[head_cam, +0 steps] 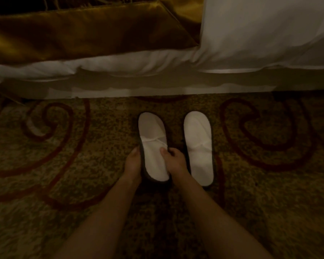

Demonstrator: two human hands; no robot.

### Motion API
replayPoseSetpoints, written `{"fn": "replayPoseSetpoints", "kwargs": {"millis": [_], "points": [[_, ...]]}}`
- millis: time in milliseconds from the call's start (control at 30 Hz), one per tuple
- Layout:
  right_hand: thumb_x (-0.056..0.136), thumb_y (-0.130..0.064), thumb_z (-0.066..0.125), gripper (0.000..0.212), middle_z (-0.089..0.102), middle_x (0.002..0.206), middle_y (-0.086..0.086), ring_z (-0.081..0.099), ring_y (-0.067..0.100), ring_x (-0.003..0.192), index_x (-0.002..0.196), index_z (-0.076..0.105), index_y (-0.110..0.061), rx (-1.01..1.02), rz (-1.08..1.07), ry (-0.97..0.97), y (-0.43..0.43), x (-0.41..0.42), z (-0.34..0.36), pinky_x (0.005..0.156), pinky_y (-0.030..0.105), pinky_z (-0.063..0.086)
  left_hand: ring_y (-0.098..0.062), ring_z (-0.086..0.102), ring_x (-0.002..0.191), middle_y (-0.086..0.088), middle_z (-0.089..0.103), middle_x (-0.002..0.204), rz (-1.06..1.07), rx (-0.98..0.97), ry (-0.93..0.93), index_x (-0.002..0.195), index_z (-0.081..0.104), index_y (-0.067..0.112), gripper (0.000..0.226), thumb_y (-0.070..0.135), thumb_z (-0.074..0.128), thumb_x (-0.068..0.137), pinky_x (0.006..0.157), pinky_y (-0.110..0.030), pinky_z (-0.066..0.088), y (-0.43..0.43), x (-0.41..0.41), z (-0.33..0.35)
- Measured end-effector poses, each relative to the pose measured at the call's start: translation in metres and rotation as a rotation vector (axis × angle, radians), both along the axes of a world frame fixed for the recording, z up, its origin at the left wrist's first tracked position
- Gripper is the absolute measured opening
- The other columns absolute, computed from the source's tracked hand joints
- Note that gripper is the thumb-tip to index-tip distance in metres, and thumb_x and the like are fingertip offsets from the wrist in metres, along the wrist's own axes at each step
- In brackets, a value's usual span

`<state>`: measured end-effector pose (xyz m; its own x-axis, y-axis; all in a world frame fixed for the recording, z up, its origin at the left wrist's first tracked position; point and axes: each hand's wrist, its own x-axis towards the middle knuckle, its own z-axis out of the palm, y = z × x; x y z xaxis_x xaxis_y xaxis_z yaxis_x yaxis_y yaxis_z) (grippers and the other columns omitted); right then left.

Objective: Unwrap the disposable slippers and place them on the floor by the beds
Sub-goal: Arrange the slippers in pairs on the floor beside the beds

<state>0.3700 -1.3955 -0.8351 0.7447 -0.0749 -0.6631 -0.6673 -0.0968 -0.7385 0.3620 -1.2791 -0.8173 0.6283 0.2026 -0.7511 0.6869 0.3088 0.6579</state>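
Note:
Two white disposable slippers with dark soles lie side by side on the patterned carpet, toes pointing at the bed. My left hand (pixel 132 163) grips the left edge of the left slipper (pixel 152 143). My right hand (pixel 176 161) holds that slipper's right edge, thumb resting on its insole. The right slipper (pixel 198 146) lies flat on the floor just right of my right hand, untouched. No wrapping is in view.
The bed (pixel 157 85) runs across the frame just beyond the slippers, with white bedding (pixel 260 30) and a gold runner (pixel 73 36) hanging over its side. Brown carpet with dark red swirls (pixel 54 139) spreads left, right and toward me.

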Motion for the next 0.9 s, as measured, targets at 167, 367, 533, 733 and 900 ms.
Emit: {"fn": "replayPoseSetpoints", "kwargs": {"millis": [167,367,533,733,900], "points": [[0.091,-0.023,0.057,0.038,0.058,0.125,0.011,0.053,0.014,0.105,0.125,0.054,-0.006,-0.039,0.121,-0.132,-0.004,-0.002,-0.002,0.084,0.024,0.042,-0.026,0.044,0.13,-0.003,0.047,0.143,0.008,-0.086,0.037,0.139,0.042,0.02,0.062,0.057,0.042,0.089,0.111,-0.04,0.032,0.024,0.009,-0.012],[0.091,-0.033,0.055,0.047,0.055,0.131,0.013,0.051,0.026,0.119,0.129,0.052,-0.005,-0.222,0.311,-0.139,-0.007,0.0,-0.011,0.093,0.027,0.038,-0.03,0.048,0.126,-0.012,0.05,0.139,0.183,-0.021,0.069,0.137,0.045,0.008,0.052,0.017,0.061,0.088,0.11,-0.043,0.038,0.05,0.018,-0.029],[0.085,-0.029,0.064,0.053,0.056,0.119,0.012,0.059,0.03,0.104,0.128,0.047,-0.004,-0.149,-0.009,0.042,-0.017,-0.008,-0.02,0.097,0.044,0.048,-0.03,0.048,0.126,-0.012,0.047,0.141,0.437,-0.217,0.061,0.141,0.039,0.01,0.051,0.011,0.054,0.092,0.096,-0.034,0.044,0.051,0.015,-0.036],[0.088,-0.015,0.057,0.04,0.06,0.12,0.019,0.061,0.036,0.103,0.126,0.05,-0.005,-0.279,-0.012,-0.005,-0.024,0.008,-0.017,0.093,0.045,0.049,-0.029,0.043,0.132,-0.01,0.042,0.146,0.399,-0.15,0.059,0.142,0.036,0.015,0.054,0.029,0.052,0.093,0.105,-0.041,0.041,0.078,0.009,-0.027],[0.091,-0.014,0.052,0.042,0.056,0.129,0.019,0.058,0.036,0.111,0.132,0.046,-0.005,-0.336,0.006,-0.072,-0.026,0.026,-0.011,0.1,0.048,0.045,-0.048,0.043,0.125,-0.034,0.045,0.136,0.137,-0.204,0.029,0.133,0.044,-0.004,0.042,0.003,0.049,0.092,0.09,-0.042,0.042,0.135,-0.001,-0.021]]}}
